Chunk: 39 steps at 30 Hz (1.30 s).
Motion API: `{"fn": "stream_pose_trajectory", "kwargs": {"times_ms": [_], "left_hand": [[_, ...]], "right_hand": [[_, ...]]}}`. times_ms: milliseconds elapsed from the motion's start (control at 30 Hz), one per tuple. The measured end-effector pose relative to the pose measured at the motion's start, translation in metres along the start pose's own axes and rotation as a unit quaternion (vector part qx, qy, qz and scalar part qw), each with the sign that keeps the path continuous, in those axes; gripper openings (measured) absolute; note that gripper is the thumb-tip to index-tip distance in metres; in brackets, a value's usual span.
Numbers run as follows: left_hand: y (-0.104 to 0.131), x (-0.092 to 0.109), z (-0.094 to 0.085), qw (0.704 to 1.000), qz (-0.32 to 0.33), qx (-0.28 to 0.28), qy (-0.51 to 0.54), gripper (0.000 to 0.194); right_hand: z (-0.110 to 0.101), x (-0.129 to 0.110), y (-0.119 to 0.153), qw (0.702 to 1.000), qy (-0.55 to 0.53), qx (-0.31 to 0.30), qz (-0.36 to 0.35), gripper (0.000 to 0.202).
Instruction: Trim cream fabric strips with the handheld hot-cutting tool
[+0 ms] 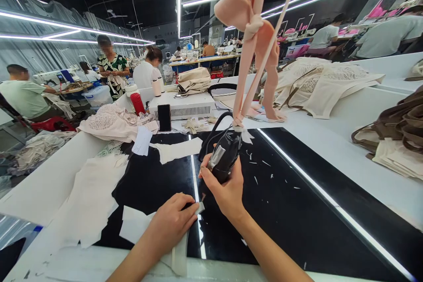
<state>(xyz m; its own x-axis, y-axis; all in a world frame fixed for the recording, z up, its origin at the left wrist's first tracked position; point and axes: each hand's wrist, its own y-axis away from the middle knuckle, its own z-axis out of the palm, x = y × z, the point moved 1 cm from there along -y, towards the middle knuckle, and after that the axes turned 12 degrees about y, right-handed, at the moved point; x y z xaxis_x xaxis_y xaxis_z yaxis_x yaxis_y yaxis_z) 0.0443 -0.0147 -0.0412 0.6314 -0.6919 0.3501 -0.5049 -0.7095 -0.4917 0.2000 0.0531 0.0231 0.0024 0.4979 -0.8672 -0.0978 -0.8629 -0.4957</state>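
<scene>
My right hand (228, 189) is wrapped round a black handheld power tool (225, 156), which hangs from knotted pink fabric strips (254, 31). The tool's lower end points down at a small pale fabric edge (200, 208) over the black glossy board (264, 211). My left hand (173, 220) presses on that pale fabric with its fingers together, just left of the tool tip. Under and beside my left hand lie white pieces (132, 224). Small white scraps are scattered on the board to the right.
Pale fabric sheets (92, 198) lie at left, with a lace garment (109, 123) behind. A phone (164, 117), red bottle (137, 103) and white box (185, 105) stand at the back. Brown straps (393, 119) lie at right. Several people sit or stand farther off.
</scene>
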Motion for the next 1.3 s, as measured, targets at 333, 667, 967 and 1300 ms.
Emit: {"fn": "stream_pose_trajectory", "kwargs": {"times_ms": [333,667,967,1300], "left_hand": [[-0.0003,0.0010,-0.0003,1.000,0.002,0.002,-0.001,0.029],[-0.0003,0.0005,0.0000,1.000,0.000,0.000,0.002,0.027],[0.0020,-0.0004,0.0028,1.000,-0.001,0.012,-0.009,0.025],[0.0035,-0.0023,0.0030,1.000,-0.014,-0.004,-0.004,0.023]], "right_hand": [[-0.0027,-0.0020,0.0006,1.000,0.015,0.008,-0.008,0.025],[-0.0009,0.0007,0.0022,1.000,0.013,0.006,-0.009,0.025],[-0.0005,-0.0008,-0.0008,1.000,0.012,0.004,-0.010,0.025],[-0.0006,-0.0027,-0.0013,1.000,0.011,0.006,-0.016,0.025]]}}
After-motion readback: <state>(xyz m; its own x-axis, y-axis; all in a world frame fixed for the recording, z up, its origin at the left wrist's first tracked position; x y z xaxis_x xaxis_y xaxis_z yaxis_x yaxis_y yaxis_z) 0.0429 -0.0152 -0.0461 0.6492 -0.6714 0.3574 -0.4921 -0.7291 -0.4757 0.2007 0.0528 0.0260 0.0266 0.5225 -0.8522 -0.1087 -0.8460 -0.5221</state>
